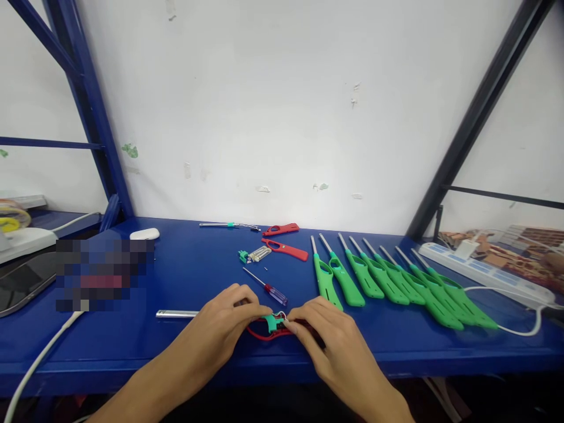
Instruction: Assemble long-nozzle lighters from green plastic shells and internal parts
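Observation:
At the table's front lies an opened red stick lighter (263, 337), its metal tube (176, 314) sticking out to the left from under my left hand. A teal trigger (272, 322) and thin white wires (280, 314) show in its body. My left hand (227, 317) is closed around the tube end of the lighter, thumb and fingertips by the trigger. From the other side, my right hand (328, 332) pinches at the wires and handle. Its fingers hide most of the handle. Behind the hands lies a screwdriver (275, 294) with a clear purple handle.
Two red lighter shells (286, 249) lie at the back, near another metal tube (215, 225) with wires. A teal trigger (243, 256) sits beside a clear fuel tank (259, 254). Several green lighters (348, 285) are lined up right, before a white power strip (484, 276).

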A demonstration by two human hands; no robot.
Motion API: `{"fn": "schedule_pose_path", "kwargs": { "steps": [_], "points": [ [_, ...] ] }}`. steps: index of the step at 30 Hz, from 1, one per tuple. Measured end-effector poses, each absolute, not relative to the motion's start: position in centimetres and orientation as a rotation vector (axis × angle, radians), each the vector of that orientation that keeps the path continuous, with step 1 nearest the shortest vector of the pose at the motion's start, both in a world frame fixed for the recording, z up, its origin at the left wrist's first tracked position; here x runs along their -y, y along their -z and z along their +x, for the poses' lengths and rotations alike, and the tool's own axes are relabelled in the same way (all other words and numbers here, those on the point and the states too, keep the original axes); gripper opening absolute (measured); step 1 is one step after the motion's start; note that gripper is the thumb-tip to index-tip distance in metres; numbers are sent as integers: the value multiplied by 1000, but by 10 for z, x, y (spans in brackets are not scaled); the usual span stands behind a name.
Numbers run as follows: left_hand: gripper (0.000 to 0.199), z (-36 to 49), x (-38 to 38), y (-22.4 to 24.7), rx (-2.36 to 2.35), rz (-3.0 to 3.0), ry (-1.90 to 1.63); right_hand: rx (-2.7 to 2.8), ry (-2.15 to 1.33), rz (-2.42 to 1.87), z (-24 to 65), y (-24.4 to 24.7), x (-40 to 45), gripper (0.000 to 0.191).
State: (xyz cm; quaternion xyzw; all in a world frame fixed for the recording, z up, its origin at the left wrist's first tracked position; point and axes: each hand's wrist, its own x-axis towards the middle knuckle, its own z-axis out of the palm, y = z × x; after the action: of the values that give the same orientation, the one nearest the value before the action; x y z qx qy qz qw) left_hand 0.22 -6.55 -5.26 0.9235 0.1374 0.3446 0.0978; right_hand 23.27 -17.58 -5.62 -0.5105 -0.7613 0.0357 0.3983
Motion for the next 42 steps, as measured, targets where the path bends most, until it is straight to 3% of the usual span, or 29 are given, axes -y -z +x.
{"fn": "schedule_pose_path", "kwargs": {
  "steps": [11, 19, 42],
  "points": [
    [42, 2, 66, 50, -394, 2762, -1054, 1928, -67, -1321, 232, 54, 176, 15],
    [55, 1, 68, 51, -363, 2911, -1120, 1930, -59, -1320, 232, 55, 175, 13],
    [50, 2, 70, 49, -367, 2868, -1040, 1925, -68, -1338, 232, 55, 176, 17]
  ]
}}
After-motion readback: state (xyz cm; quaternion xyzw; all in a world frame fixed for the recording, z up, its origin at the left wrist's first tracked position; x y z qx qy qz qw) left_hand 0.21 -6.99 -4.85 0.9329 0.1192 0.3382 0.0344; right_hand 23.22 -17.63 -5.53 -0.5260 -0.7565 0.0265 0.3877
